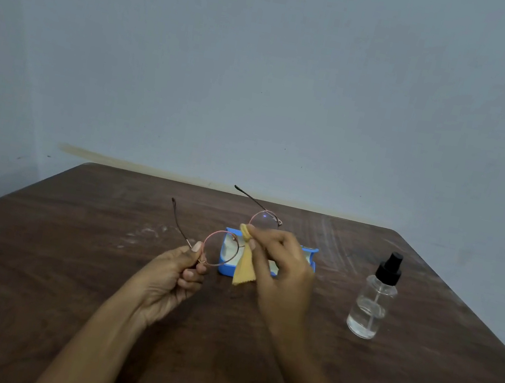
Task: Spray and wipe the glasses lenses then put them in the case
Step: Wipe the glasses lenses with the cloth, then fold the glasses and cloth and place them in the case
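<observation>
Mid-wipe: your left hand point(177, 274) pinches the thin round pink-metal glasses point(220, 249) at one rim above the open blue case point(225, 270), your right hand point(279, 263) pinches a yellow cloth point(244, 271) on the other lens; casing remains.

Hidden behind the right hand point(284, 271) and the hanging yellow cloth point(244, 272): the middle of the blue case point(225, 269), bare only at its 9 and 3 o'clock ends. Hidden under cloth and fingertips: the bridge of the glasses point(220, 249). Cut off at 6 o'clock: both forearms. Cut off at 9, 6 and 3 o'clock: the table point(63, 259). Too small to tell at the left hand point(176, 272): the pinched hinge.
</observation>
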The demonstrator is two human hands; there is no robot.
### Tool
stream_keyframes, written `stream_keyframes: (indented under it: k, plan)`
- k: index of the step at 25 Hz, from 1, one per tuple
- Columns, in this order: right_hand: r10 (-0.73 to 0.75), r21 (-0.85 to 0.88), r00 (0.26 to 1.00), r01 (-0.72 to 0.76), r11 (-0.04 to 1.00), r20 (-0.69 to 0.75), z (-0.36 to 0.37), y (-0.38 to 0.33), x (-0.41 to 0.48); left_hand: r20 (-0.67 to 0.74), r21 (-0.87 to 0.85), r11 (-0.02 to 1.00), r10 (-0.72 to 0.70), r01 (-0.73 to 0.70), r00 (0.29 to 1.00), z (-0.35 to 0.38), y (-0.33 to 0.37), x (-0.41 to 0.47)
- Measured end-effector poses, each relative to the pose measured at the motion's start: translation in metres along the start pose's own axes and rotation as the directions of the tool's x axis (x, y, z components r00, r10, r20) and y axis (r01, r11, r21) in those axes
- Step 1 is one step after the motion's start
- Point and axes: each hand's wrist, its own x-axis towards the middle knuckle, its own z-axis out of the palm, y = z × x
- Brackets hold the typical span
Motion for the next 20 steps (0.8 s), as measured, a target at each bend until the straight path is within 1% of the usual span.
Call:
stream_keyframes:
  k: [1,2,3,4,6,8,11,12,14,16,18,20]
  plan:
    - [0.143,0.115,0.99,-0.143,0.983,0.005,-0.002,-0.003,0.002,-0.011,0.026,0.999,0.023,-0.023,1.0,-0.001,-0.001,0.001]
    - [0.282,0.231,0.959,-0.282,0.931,0.034,-0.005,-0.004,0.003,-0.027,0.05,0.998,0.049,-0.048,0.998,-0.002,-0.003,0.003]
    - [0.401,0.336,0.913,-0.401,0.852,0.07,-0.007,-0.003,0.005,-0.047,0.068,0.995,0.075,-0.071,0.996,-0.003,-0.005,0.005]
    - [0.495,0.413,0.864,-0.487,0.77,0.096,-0.009,-0.001,0.005,-0.07,0.092,0.991,0.1,-0.093,0.993,-0.004,-0.007,0.007]
    - [0.609,0.491,0.782,-0.586,0.645,0.134,-0.013,0.006,0.004,-0.11,0.181,0.974,0.157,-0.135,0.981,-0.006,-0.01,0.009]
    - [0.687,0.539,0.706,-0.652,0.533,0.175,-0.019,0.011,0.002,-0.118,0.333,0.926,0.227,-0.177,0.967,-0.006,-0.015,0.01]
    - [0.798,0.618,0.548,-0.725,0.304,0.25,-0.036,0.018,-0.002,-0.063,0.514,0.824,0.313,-0.238,0.948,-0.004,-0.021,0.011]
    - [0.824,0.622,0.504,-0.74,0.257,0.259,-0.044,0.021,-0.004,-0.039,0.551,0.796,0.326,-0.252,0.945,-0.003,-0.024,0.012]
    - [0.862,0.575,0.441,-0.784,0.234,0.25,-0.061,0.027,-0.007,0.016,0.625,0.725,0.359,-0.29,0.933,-0.003,-0.028,0.012]
    - [0.896,0.496,0.379,-0.838,0.227,0.231,-0.078,0.03,-0.01,0.086,0.697,0.63,0.4,-0.342,0.912,-0.004,-0.032,0.013]
    - [0.921,0.433,0.32,-0.879,0.2,0.223,-0.094,0.031,-0.015,0.157,0.79,0.485,0.433,-0.376,0.888,-0.003,-0.034,0.011]
    - [0.939,0.382,0.289,-0.902,0.202,0.188,-0.11,0.031,-0.02,0.221,0.848,0.352,0.446,-0.397,0.867,0.001,-0.034,0.007]
